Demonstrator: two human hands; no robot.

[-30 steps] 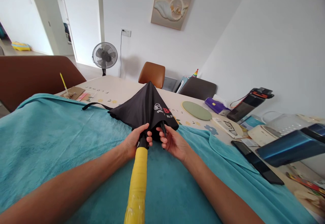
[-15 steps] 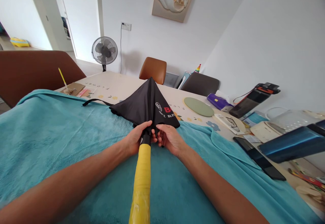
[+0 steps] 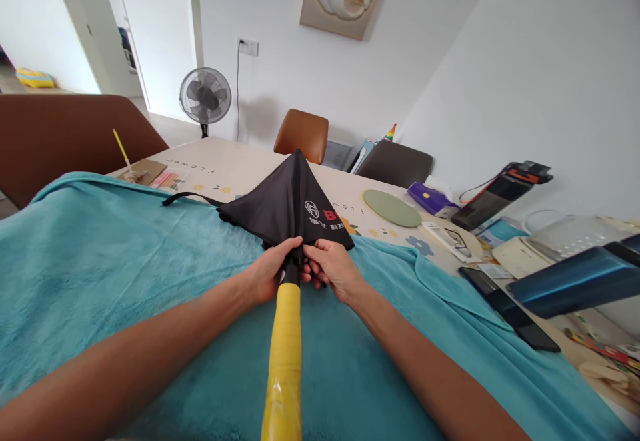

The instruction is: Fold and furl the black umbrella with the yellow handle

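umbrella part-folded, centred on the blue cloth, peak pointing away, yellow handle running toward the wearer and out of view. left hand wrapped round the umbrella's neck, thumb on top. right hand narrowed to a pinch at the canopy's near edge; exact bit pinched partly hidden.

step, as judged: sorting the canopy edge by the neck. next move seems to call for a steady left hold and small right-finger work.

edges: umbrella's peak meets the line of the table's far edge; overhang, cannot tell. strap trails left of the umbrella. room: widest left of the umbrella, over cloth; to its right, mat near, phone and bottle well apart.
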